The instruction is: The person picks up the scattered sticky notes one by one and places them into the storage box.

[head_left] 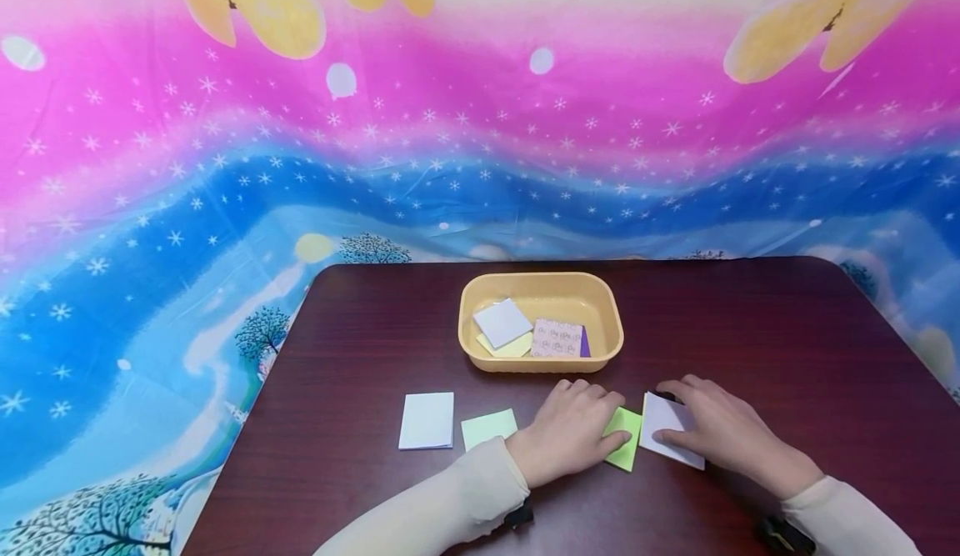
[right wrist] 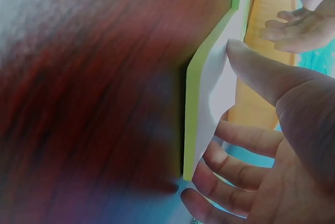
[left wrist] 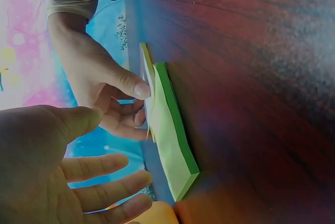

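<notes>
My right hand [head_left: 731, 431] grips a thick sticky note pad [head_left: 667, 429] with a pale lilac top and yellow-green sides. In the right wrist view its thumb lies on the top face and the fingers [right wrist: 235, 177] curl at the far edge. The bright green sticky note pad [head_left: 624, 439] lies right beside that one. Over the green pad hovers my left hand [head_left: 570, 431], its fingers relaxed and apart from the pad in the left wrist view. Left of this hand are a pale green pad [head_left: 489, 428], partly hidden by the sleeve, and a white pad [head_left: 427, 421].
A yellow plastic basket [head_left: 540, 364] stands behind the hands. Inside lie a white pad [head_left: 502, 323], a pale yellow pad [head_left: 510, 348], a pink patterned pad [head_left: 557, 338] and a purple one [head_left: 585, 343]. The dark wooden table [head_left: 360, 331] backs onto a colourful printed cloth [head_left: 480, 139].
</notes>
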Demonstrator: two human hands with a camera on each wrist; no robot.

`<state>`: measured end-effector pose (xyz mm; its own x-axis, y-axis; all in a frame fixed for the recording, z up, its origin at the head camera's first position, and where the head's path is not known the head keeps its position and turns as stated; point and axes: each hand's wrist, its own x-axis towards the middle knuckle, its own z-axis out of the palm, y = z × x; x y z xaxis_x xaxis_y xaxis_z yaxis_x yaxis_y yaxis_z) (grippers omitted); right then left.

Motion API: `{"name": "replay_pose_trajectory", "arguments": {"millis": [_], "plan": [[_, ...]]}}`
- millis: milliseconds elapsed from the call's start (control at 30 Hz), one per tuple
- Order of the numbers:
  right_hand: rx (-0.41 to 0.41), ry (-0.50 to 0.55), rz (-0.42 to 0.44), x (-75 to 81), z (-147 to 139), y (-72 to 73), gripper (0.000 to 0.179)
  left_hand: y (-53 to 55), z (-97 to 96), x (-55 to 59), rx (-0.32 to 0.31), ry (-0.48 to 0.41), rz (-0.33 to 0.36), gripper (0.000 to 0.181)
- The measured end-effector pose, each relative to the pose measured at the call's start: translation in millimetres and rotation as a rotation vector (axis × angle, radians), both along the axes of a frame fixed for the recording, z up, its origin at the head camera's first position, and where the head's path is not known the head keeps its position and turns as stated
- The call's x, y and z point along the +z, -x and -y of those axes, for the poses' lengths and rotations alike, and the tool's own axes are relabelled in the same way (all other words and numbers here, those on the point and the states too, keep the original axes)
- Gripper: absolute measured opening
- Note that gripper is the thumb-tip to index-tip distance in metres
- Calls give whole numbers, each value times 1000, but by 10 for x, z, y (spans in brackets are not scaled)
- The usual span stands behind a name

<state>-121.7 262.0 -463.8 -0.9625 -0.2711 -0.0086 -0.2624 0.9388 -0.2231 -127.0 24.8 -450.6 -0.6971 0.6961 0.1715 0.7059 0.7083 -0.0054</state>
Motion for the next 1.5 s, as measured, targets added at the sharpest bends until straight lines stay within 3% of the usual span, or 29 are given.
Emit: {"name": "replay_pose_trajectory", "arguments": {"millis": [733,1233,1500], "plan": [[-22,86,-1,-24,-12,19,66,32,-14,-39,27,2,7,33],[-45,182,0,43,-41,97,24,47,-20,-28,38,4,36,33],[-48,223,-46,121,-65,99,10,63,-28,-26,36,3,40,35]]}}
